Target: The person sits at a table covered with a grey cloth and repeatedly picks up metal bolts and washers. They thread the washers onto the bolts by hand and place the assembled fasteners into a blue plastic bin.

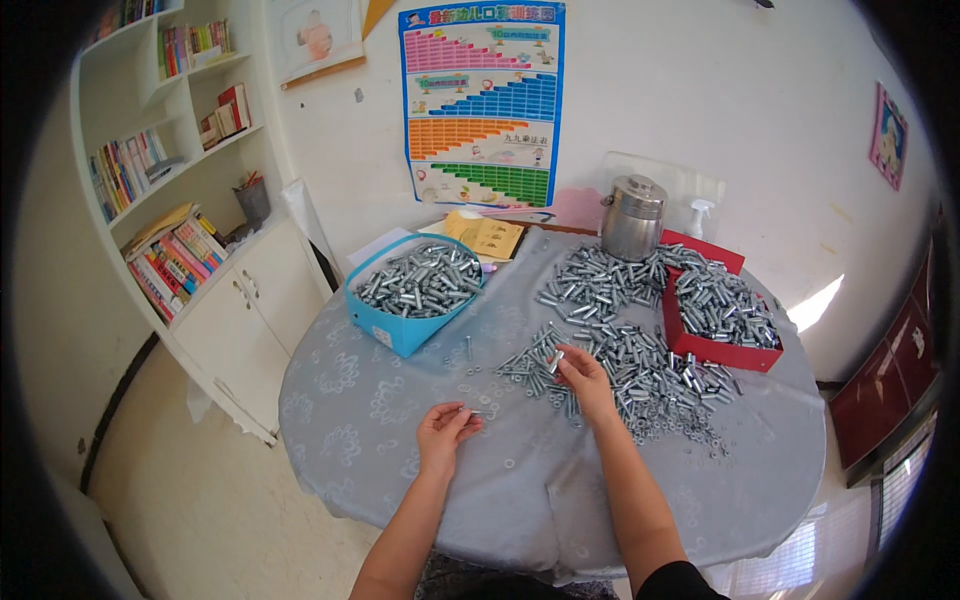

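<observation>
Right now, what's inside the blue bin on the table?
The blue bin holds a heap of silvery metal parts, piled up to around its rim. Only the upper pieces show; whatever lies deeper is covered.

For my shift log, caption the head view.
Left hand and right hand hold metal pieces above loose fasteners on grey cloth.

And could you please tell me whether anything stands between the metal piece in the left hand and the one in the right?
Nothing visible does: the gap between the slim metal piece in the left hand and the thicker metal piece in the right hand looks open. Only grey tablecloth and loose hardware show beneath.
</observation>
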### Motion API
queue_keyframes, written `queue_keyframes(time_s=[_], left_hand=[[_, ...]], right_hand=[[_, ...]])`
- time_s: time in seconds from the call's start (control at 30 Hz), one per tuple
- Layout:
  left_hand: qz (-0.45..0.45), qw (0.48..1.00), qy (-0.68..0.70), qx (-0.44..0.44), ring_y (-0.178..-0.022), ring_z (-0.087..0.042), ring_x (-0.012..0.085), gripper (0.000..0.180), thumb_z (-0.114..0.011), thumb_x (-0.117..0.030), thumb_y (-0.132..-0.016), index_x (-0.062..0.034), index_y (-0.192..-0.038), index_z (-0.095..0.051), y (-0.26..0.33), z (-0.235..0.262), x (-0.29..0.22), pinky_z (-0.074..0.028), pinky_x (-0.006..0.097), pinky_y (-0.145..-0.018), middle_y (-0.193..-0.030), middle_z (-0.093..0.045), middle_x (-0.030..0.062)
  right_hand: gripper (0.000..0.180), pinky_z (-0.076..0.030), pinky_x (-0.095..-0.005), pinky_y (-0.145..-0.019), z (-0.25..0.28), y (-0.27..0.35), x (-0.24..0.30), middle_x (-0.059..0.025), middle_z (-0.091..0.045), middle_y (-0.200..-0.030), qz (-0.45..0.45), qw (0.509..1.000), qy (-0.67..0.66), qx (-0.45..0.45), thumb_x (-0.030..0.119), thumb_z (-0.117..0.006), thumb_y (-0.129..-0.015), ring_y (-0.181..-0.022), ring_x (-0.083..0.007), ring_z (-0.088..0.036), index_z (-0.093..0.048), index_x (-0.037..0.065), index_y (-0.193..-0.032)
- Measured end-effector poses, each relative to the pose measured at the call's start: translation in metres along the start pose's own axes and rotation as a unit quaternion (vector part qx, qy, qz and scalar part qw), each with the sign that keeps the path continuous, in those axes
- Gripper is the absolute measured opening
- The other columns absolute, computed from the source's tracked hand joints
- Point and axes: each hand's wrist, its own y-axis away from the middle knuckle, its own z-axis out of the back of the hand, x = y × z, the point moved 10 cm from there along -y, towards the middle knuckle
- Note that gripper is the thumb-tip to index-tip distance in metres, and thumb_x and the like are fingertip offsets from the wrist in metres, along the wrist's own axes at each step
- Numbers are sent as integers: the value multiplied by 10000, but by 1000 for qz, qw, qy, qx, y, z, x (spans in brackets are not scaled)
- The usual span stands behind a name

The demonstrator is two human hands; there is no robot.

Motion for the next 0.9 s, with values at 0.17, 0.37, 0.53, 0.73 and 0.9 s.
queue_keyframes(time_s=[0.17, 0.37, 0.53, 0.73, 0.9], left_hand=[[18, 999, 50, -9, -722, -621, 227, 147, -589, 0, -783, 36, -903, -512, 0, 4, 1, -546, 308, -648, -827, -595, 154], [39, 998, 56, -2, -722, -622, 232, 144, -591, -11, -787, 34, -895, -508, -2, 5, 8, -544, 310, -643, -826, -599, 162], [39, 998, 57, 4, -722, -624, 236, 148, -594, -38, -792, 33, -894, -514, -2, 5, 10, -539, 312, -634, -838, -604, 166], [57, 994, -97, 12, -725, -633, 230, 190, -614, -84, -791, 48, -916, -559, 2, 0, 9, -535, 288, -618, -837, -615, 156], [90, 995, -23, 41, -703, -627, 204, 186, -611, -84, -793, 39, -927, -570, 4, -6, 15, -531, 266, -597, -844, -619, 142]], right_hand=[[241, -448, -214, -707, -34, 11, -9, -54, -610, -966, -22, 999, -24, 39, 81, -562, -830, -829, -104, -566, -525, 31, -1062], [229, -445, -227, -762, -72, 24, -26, -58, -606, -962, -6, 995, -12, 96, 0, -579, -799, -861, -110, -563, -529, 18, -1021], [200, -447, -224, -767, -87, 33, -29, -56, -607, -940, 10, 993, 19, 114, 1, -586, -796, -862, -101, -560, -540, 14, -990], [159, -448, -219, -716, -89, 38, -34, -55, -618, -898, 14, 989, 106, 107, 31, -640, -763, -801, -89, -555, -579, 19, -910], [170, -442, -224, -699, -93, 40, -40, -46, -618, -889, -10, 992, 51, 114, 81, -656, -761, -802, -87, -545, -594, 28, -910]])
